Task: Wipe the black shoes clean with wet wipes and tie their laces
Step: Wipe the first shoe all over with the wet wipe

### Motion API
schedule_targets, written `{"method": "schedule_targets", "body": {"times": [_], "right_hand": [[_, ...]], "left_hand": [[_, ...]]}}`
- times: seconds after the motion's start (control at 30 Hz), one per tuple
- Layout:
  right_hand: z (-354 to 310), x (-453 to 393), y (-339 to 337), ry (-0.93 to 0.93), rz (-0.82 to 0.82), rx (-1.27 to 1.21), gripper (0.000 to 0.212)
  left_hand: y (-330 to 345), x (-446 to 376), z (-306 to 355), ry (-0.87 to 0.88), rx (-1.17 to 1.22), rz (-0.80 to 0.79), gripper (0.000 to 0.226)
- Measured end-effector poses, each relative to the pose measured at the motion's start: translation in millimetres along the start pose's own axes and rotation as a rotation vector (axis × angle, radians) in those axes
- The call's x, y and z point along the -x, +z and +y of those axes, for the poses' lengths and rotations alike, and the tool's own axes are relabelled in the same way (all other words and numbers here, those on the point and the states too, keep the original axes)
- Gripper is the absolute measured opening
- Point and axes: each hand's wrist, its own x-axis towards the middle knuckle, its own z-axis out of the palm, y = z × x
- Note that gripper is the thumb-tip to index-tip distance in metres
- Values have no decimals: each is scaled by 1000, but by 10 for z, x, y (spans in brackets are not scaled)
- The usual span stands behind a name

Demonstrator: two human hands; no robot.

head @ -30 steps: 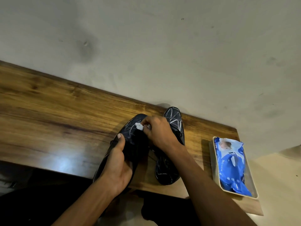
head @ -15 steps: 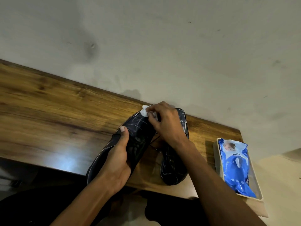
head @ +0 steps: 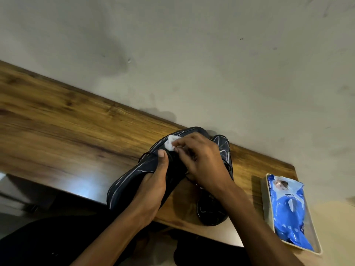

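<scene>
Both bare forearms are extended forward from the lower edge of the view, converging toward the middle. The left hand (head: 153, 189) is wrapped around the near shoe (head: 130, 177) from below, its thumb laid straight up across the upper with the nail in view, the fingers hidden underneath. The right hand (head: 203, 160) is brought in from the right with the wrist bent, its back turned up and the fingers curled, a small white wipe (head: 170, 144) being pinched at the fingertips just beyond the left thumb
</scene>
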Motion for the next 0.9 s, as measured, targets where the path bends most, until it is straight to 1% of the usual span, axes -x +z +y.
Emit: {"method": "schedule_targets", "body": {"times": [0.07, 0.1, 0.13, 0.2, 0.23, 0.33, 0.37, 0.43, 0.5, 0.57, 0.63, 0.7, 0.8, 0.83, 0.9], "right_hand": [[158, -33, -43, 47, 93, 92, 18], [221, -49, -72, 88, 136, 123, 18], [260, -54, -96, 127, 166, 146, 19], [238, -36, -102, 167, 182, 160, 19], [173, -4, -79, 157, 175, 139, 18], [-116, 125, 20, 90, 98, -6, 17], [-180, 160, 32, 66, 74, -51, 17], [-186, 178, 10, 21, 32, -86, 18], [-60, 151, -44, 4, 26, -25, 17], [121, 102, -108, 69, 90, 44, 16], [238, 71, -141, 155, 155, 90, 17], [188, 87, -117, 162, 173, 111, 16], [-115, 195, -16, 75, 117, 5, 15], [-197, 233, 7, 40, 94, -36, 15], [-230, 244, 9, -19, 60, -57, 15]], "left_hand": [[-6, 6, 1, 1, -29, 10, 104], [-2, 11, 11, -3, -50, 9, 106], [8, 20, 24, -8, -77, 8, 98], [35, 59, 68, -21, -127, 26, 70], [43, 72, 83, -30, -141, 40, 65], [37, 92, 118, -2, -124, 46, 63], [23, 85, 109, 8, -114, 49, 67], [7, 70, 105, 32, -109, 71, 81], [2, 68, 95, 79, -91, 89, 94], [12, 96, 123, 61, -77, 105, 104], [19, 102, 137, 67, -81, 105, 104], [32, 89, 145, 79, -57, 102, 95], [37, 84, 190, 93, 9, 75, 61], [27, 77, 197, 112, 28, 56, 57], [17, 81, 208, 143, 58, 39, 56]]}}
